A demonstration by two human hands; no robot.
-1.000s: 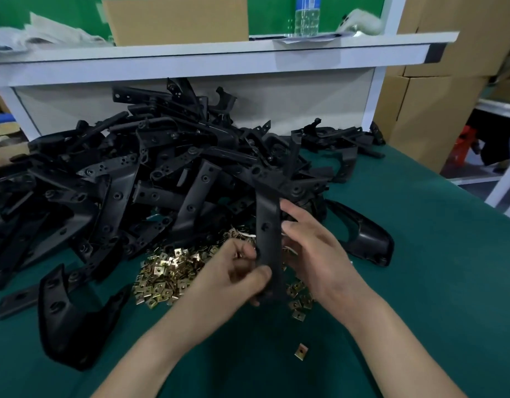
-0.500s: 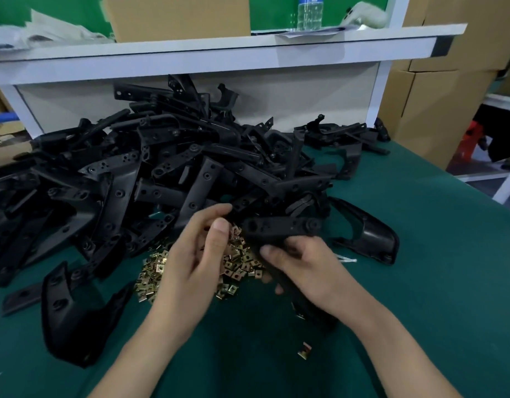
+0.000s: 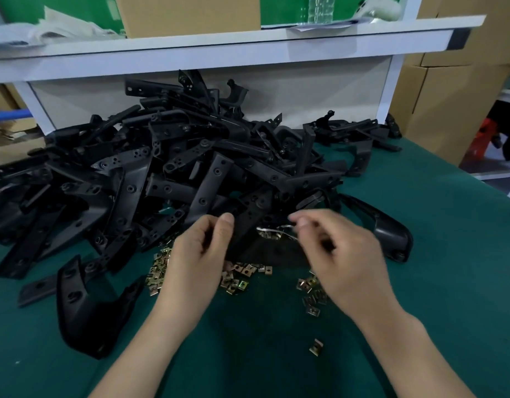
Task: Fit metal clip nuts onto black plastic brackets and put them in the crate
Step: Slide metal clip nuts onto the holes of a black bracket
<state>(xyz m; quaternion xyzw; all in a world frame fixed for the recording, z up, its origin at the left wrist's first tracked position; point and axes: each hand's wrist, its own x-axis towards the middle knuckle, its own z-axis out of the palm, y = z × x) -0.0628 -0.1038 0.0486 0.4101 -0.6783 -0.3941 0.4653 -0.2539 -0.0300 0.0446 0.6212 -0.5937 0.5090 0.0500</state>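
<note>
Two bare hands are seen at the centre of the frame above a green cloth-covered table [image 3: 449,282]. The left hand [image 3: 196,254] is held with fingers curled and thumb raised against the left end of a long black plastic bracket [image 3: 271,249], which lies low between both hands; whether it is gripped cannot be told. The right hand [image 3: 342,254] is blurred, its fingertips drawn together near a pale glint, so its grasp cannot be told either. Small brass-coloured metal clip nuts [image 3: 159,271] are scattered on the table beneath the hands, with a single loose clip nut [image 3: 316,346] set apart at lower centre. A large heap of black moulded plastic brackets [image 3: 190,173] fills the middle left, below a white shelf [image 3: 219,44].
</note>
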